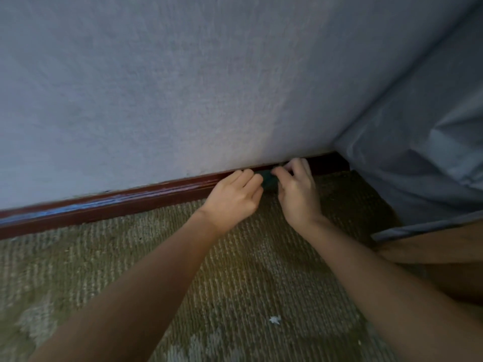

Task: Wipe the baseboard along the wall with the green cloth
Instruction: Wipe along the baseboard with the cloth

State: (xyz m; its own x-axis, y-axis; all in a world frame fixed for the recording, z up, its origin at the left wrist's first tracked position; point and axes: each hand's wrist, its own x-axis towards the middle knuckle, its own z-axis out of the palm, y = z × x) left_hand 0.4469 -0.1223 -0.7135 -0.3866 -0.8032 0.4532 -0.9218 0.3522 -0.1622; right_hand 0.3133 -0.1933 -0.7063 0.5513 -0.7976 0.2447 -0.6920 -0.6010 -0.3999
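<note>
**Wiping at the corner end, most of the run left to do**

The small dark green cloth (269,180) sits bunched against the glossy red-brown wooden baseboard (104,205), between both sets of fingers. The right hand (298,190) curls narrow fingers round its right side, and the left hand (234,198) appears to pinch its left edge with fingertips and thumb. Beyond the right fingers only a short dark stretch reaches the grey draped fabric (418,152). Left of the left fingers, the long length below the grey-blue textured wall (156,87) looks unwiped, though I cannot tell its cleanliness.
</note>
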